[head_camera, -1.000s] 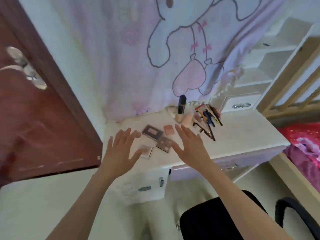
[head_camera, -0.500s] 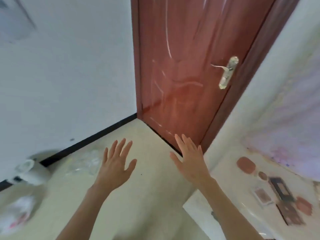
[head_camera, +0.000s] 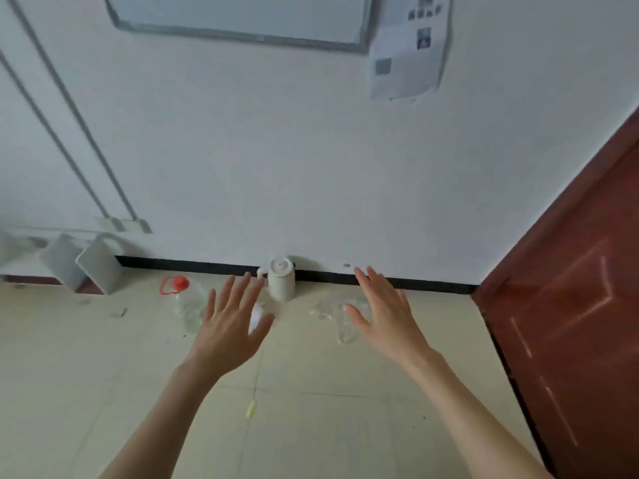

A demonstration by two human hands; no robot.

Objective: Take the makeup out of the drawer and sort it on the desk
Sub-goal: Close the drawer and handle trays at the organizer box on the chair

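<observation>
My left hand [head_camera: 231,323] and my right hand [head_camera: 383,316] are both raised in front of me, palms forward, fingers spread and straight, holding nothing. They hover over a tiled floor [head_camera: 311,409], facing a white wall. The desk, the drawer and the makeup are out of view.
A white kettle [head_camera: 281,279] stands against the black skirting. A clear jug with a red cap [head_camera: 185,302] stands left of it, and crumpled clear plastic [head_camera: 337,314] lies to the right. A reddish-brown door [head_camera: 574,340] is at the right. Grey boxes [head_camera: 86,264] lean at the left wall.
The view has swung far left, away from the desk and makeup, past the door to a white wall and floor. Both hands stay raised and spread, holding nothing.
</observation>
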